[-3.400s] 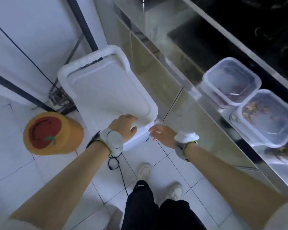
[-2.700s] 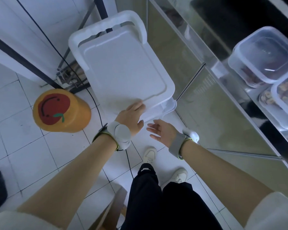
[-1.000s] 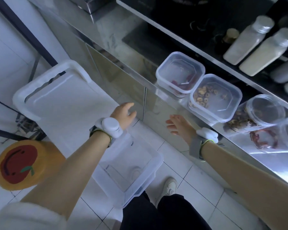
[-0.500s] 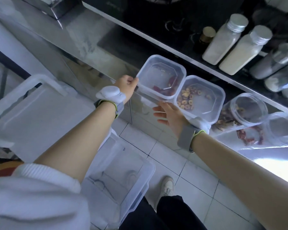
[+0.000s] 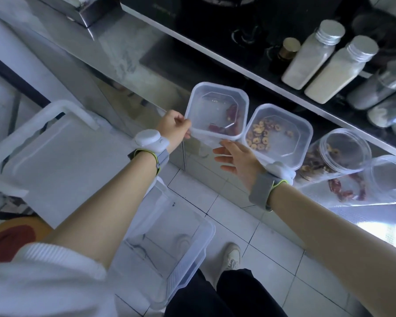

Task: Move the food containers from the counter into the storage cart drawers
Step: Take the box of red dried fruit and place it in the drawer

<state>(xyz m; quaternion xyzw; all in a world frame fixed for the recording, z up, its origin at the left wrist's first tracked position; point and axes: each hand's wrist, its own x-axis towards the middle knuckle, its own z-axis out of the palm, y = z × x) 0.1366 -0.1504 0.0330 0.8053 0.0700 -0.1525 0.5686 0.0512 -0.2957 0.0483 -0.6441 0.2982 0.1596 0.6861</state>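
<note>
A clear square container with red dried fruit (image 5: 215,110) sits at the counter's front edge. My left hand (image 5: 173,129) pinches its left corner rim. My right hand (image 5: 237,160) is spread with straight fingers just under its near side; whether it touches is unclear. To its right stands a second square container of dried slices (image 5: 280,136), then two round clear jars (image 5: 343,154) (image 5: 390,177). The white storage cart (image 5: 55,154) stands at left, its clear drawer (image 5: 169,229) pulled out and empty below my left forearm.
Tall bottles with silver caps (image 5: 313,53) and a small dark jar (image 5: 287,51) stand behind on a black cooktop. The steel counter (image 5: 128,56) runs diagonally. An orange stool (image 5: 9,239) sits on the tiled floor at left. My shoe (image 5: 232,257) is near the drawer.
The drawer was pulled out of the cart. Both hands then rose from the cart to the counter; my left hand took hold of the red-fruit container's corner and my right came under it.
</note>
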